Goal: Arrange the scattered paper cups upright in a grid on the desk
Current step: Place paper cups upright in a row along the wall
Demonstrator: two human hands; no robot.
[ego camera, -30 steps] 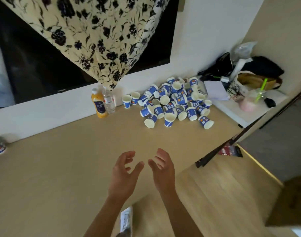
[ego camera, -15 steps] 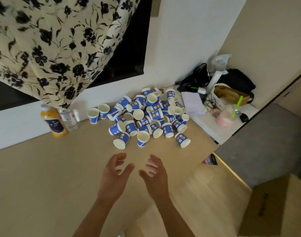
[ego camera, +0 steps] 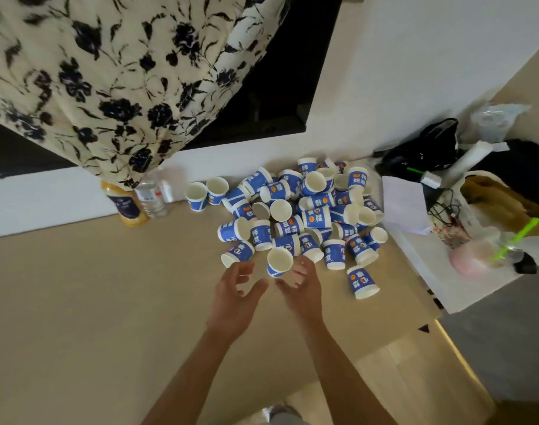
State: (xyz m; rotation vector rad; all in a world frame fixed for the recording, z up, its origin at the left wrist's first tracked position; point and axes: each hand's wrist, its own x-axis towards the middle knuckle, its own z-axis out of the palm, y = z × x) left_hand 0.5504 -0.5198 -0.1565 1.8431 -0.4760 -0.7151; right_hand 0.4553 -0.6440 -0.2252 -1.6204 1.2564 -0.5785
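Worktop (ego camera: 78,302): pale tan, running along a white wall. Landmark is the orange juice bottle (ego camera: 125,204), standing against the wall with a clear water bottle (ego camera: 151,199) touching its right side.

Paper cups (ego camera: 301,210): a loose heap right of the juice bottle, spreading from the wall out toward the near edge. Each cup has a blue wrap with white characters and a small orange mark, a white band at the rim and a plain white inside. Most lie on their sides or mouth down, overlapping and touching one another. Two upright cups (ego camera: 206,193) stand side by side between the juice bottle and the heap, mouths up. One open-mouthed cup (ego camera: 279,262) sits at the near edge of the heap. A single cup (ego camera: 363,282) lies apart, farther right of the juice bottle than the rest.

Left hand (ego camera: 234,299): fingers spread and loosely curved, holding nothing, tips near a tipped cup (ego camera: 237,254).

Right hand (ego camera: 301,292): fingers loosely bent, nothing gripped, just beside the open-mouthed cup. Whether it touches the cup, I cannot tell.

Both hands are close together, nearer the camera than the juice bottle and to its right.

Floral curtain (ego camera: 108,72) hangs above the juice bottle.
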